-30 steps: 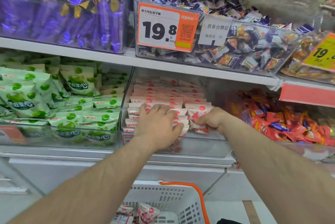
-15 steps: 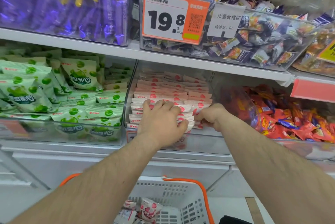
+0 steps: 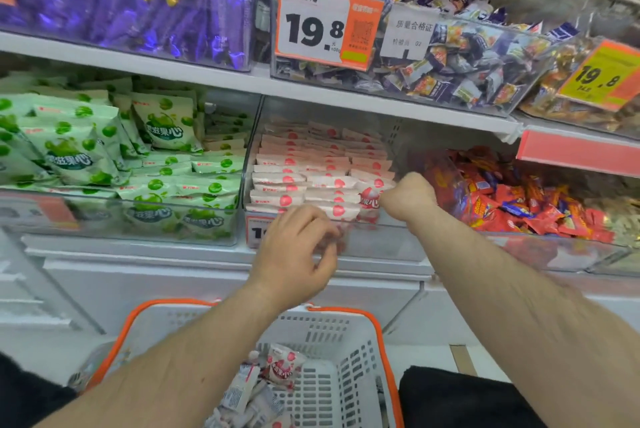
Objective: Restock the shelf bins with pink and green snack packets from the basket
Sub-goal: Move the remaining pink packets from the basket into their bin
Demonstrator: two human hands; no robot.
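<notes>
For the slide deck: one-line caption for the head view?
Right hand grips a pink snack packet in the clear bin; left hand hovers empty above the white basket.

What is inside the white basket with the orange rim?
The basket holds a few pink snack packets piled at its bottom. The left forearm covers part of the pile, so their number is unclear.

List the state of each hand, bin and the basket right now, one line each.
Left hand: in front of the pink bin, fingers loosely curled, holding nothing.
Right hand: inside the pink bin, grip on a pink packet.
Pink bin: packets stacked in neat rows.
Green bin: heaped with green packets.
Basket: still holds pink packets.
</notes>
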